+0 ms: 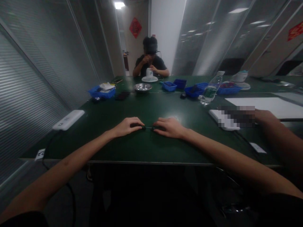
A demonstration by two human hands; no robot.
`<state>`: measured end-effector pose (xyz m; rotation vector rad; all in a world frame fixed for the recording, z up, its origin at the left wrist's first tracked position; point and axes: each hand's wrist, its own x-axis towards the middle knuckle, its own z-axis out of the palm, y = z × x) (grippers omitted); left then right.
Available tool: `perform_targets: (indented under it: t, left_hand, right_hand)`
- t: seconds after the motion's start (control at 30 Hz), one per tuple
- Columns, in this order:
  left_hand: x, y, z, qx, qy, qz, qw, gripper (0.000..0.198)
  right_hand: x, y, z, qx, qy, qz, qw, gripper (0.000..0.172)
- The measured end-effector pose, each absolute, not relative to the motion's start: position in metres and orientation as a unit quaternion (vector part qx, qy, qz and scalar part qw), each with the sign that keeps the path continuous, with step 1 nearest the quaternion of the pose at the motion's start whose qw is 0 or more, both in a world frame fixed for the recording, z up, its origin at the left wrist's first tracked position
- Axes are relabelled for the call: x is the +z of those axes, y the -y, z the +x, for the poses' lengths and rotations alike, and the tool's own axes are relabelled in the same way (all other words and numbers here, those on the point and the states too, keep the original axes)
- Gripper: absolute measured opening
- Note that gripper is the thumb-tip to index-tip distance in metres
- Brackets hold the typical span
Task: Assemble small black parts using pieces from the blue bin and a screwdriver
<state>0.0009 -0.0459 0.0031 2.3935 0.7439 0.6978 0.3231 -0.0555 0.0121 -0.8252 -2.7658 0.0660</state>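
Both of my hands rest low over the green table (132,148), facing each other near its middle. My left hand (128,126) pinches one dark end of a small thin item between thumb and fingers. The other dark end is between the thumb and fingers of my right hand (170,127). A thin, light shaft (148,127) shows in the short gap between the fingertips. The item lies level, at or just above the tabletop; its exact shape is too small to tell.
Power strips (71,120) stand left and right, a person's hand (265,116) near the right one. Farther back are a metal bowl (142,88), blue trays (169,86), a clear bottle (211,90) and a seated person (151,61) at a white object.
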Motion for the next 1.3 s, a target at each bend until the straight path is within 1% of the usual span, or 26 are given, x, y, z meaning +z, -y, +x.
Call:
perform_targets:
  t: [0.23, 0.67, 0.93, 1.17, 1.23, 1.3]
  left_hand:
    - [0.002, 0.044, 0.0, 0.252, -0.274, 0.888, 0.269, 0.025]
    - [-0.004, 0.038, -0.003, 0.265, -0.266, 0.886, 0.274, 0.026]
    - [-0.002, 0.041, 0.003, 0.26, -0.254, 0.892, 0.269, 0.026]
    - [0.0, 0.042, 0.003, 0.246, -0.275, 0.89, 0.269, 0.036]
    - [0.001, 0.042, 0.002, 0.241, -0.281, 0.888, 0.274, 0.042]
    - [0.001, 0.043, 0.001, 0.234, -0.283, 0.887, 0.281, 0.043]
  right_hand:
    - [0.012, 0.057, 0.321, 0.014, 0.951, -0.285, 0.119, 0.049]
    - [0.011, 0.062, 0.315, -0.008, 0.948, -0.287, 0.134, 0.046]
    - [0.006, 0.064, 0.304, -0.007, 0.945, -0.283, 0.164, 0.041]
    - [0.009, 0.068, 0.304, 0.012, 0.927, -0.332, 0.175, 0.038]
    - [0.011, 0.068, 0.304, 0.017, 0.917, -0.356, 0.177, 0.037]
    - [0.013, 0.068, 0.304, 0.022, 0.905, -0.388, 0.173, 0.036]
